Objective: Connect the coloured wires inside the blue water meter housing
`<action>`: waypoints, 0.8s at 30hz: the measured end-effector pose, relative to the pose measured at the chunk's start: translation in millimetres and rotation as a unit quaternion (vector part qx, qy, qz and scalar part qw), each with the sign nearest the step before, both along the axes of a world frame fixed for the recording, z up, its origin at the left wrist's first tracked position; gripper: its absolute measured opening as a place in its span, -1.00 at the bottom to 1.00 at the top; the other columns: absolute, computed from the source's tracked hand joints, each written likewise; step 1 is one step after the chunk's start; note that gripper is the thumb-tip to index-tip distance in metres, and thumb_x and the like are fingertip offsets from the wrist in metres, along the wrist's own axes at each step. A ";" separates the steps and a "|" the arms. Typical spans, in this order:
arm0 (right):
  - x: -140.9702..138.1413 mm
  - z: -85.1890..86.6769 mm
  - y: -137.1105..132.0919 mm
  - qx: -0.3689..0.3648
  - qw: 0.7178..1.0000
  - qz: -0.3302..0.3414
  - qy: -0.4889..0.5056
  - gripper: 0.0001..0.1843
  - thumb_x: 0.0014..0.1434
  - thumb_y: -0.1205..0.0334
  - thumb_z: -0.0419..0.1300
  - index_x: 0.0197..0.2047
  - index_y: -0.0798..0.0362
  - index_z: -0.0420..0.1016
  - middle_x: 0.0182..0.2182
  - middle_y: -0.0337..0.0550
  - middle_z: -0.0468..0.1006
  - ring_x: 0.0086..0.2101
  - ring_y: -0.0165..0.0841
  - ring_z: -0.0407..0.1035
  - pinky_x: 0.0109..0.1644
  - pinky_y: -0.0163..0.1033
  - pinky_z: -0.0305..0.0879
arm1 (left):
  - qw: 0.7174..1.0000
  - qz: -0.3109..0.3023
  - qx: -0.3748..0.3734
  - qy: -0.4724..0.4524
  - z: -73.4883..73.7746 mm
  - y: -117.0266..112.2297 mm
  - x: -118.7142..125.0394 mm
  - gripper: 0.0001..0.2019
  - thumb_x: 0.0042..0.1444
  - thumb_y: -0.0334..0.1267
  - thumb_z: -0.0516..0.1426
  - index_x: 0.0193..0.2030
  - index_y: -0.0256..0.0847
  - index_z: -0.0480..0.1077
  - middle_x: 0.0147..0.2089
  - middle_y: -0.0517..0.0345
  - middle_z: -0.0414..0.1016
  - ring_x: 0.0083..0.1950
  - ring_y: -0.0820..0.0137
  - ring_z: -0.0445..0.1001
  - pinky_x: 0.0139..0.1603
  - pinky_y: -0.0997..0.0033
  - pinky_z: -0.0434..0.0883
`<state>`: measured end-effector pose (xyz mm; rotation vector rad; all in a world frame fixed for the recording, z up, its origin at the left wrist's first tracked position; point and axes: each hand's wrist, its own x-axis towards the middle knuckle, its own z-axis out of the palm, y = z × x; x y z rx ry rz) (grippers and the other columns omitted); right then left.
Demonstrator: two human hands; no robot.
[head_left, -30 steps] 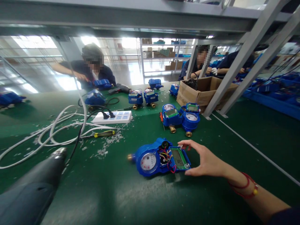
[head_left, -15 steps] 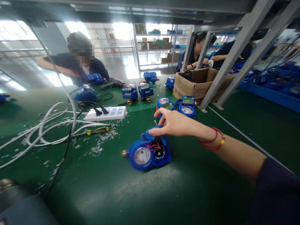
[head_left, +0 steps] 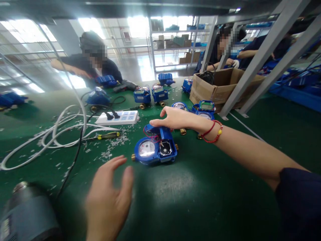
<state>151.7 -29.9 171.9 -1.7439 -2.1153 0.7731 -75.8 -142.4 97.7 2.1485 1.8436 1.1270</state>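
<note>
on the green bench: 1 opened blue water meter, 2 hands

near the middle of the green table [head_left: 225,187] lies the blue water meter [head_left: 154,149], dial up, its cover swung back toward the far side and red wires showing at the hinge. right hand [head_left: 175,117] reaches over it, fingers curled loosely on the raised cover [head_left: 157,130], thumb spread; a light pinch rather than a full grip. left hand [head_left: 110,197] hovers open and empty just short of the meter, palm down, blurred.

handling, as judged: brass ends and solid body suggest weight; rigid, not slippery. the dial glass and thin wires look fragile (the cover hangs only on those leads), so hold by the blue body sides or brass stubs, not by the lid.

containers: 1 cardboard box [head_left: 215,88] at the far right, flaps open, with a dark cable or part at its rim; the rest of its contents cannot be told.

also present: white power strip [head_left: 120,117], yellow-handled screwdriver [head_left: 106,136], white cables [head_left: 55,134], more meters beyond, a grey tool [head_left: 27,214] at lower left, other people working at the far edge.
</note>
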 end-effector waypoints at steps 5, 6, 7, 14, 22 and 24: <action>6.9 -12.4 5.3 0.027 0.999 -0.032 0.010 -0.14 -0.13 -0.46 0.03 -0.09 0.17 0.33 -0.43 -0.05 0.52 -0.51 -0.27 0.42 -0.48 -0.22 0.26 | 0.997 0.066 -0.024 0.035 -10.0 55.4 74.9 -0.65 0.08 -0.03 0.02 -0.12 -0.25 0.29 -0.10 -0.04 0.42 -0.02 0.13 0.35 -0.02 0.16 0.29; 8.7 -14.9 5.4 0.034 0.999 -0.039 0.014 -0.15 -0.14 -0.46 0.03 -0.10 0.15 0.32 -0.40 -0.04 0.53 -0.49 -0.26 0.42 -0.48 -0.22 0.25 | 0.996 0.076 -0.031 0.036 -10.4 63.2 85.2 -0.67 0.07 -0.04 0.02 -0.14 -0.24 0.30 -0.13 -0.04 0.43 -0.03 0.11 0.36 -0.05 0.15 0.30; 10.2 -17.2 4.9 0.040 0.998 -0.044 0.018 -0.16 -0.15 -0.47 0.03 -0.10 0.13 0.31 -0.37 -0.04 0.53 -0.47 -0.26 0.42 -0.47 -0.23 0.24 | 0.995 0.086 -0.038 0.037 -10.3 69.2 93.1 -0.69 0.06 -0.05 0.03 -0.17 -0.24 0.30 -0.16 -0.04 0.44 -0.05 0.10 0.37 -0.07 0.15 0.30; 11.6 -29.1 -1.4 0.080 0.994 -0.055 0.053 -0.17 -0.16 -0.48 0.04 -0.08 0.07 0.25 -0.31 -0.03 0.51 -0.37 -0.23 0.42 -0.42 -0.26 0.22 | 0.987 0.133 -0.083 0.025 -9.4 81.9 104.2 -0.81 0.06 -0.12 0.01 -0.34 -0.18 0.31 -0.37 0.01 0.50 -0.22 0.14 0.47 -0.12 0.19 0.28; 12.1 -38.9 1.6 0.076 0.991 -0.059 0.090 -0.25 -0.14 -0.41 0.11 -0.10 0.05 0.26 -0.38 -0.10 0.51 -0.40 -0.25 0.41 -0.44 -0.27 0.21 | 0.986 0.132 -0.099 -0.010 -7.5 86.1 102.5 -0.86 0.05 -0.17 0.01 -0.37 -0.13 0.34 -0.38 0.09 0.52 -0.25 0.21 0.50 -0.17 0.31 0.27; 11.5 -41.1 1.2 0.074 0.990 -0.062 0.100 -0.28 -0.13 -0.37 0.13 -0.10 0.05 0.26 -0.39 -0.12 0.51 -0.40 -0.26 0.41 -0.43 -0.28 0.21 | 0.986 0.131 -0.101 -0.014 -6.3 87.2 103.0 -0.84 0.06 -0.17 0.00 -0.36 -0.14 0.35 -0.39 0.06 0.52 -0.27 0.20 0.50 -0.20 0.31 0.26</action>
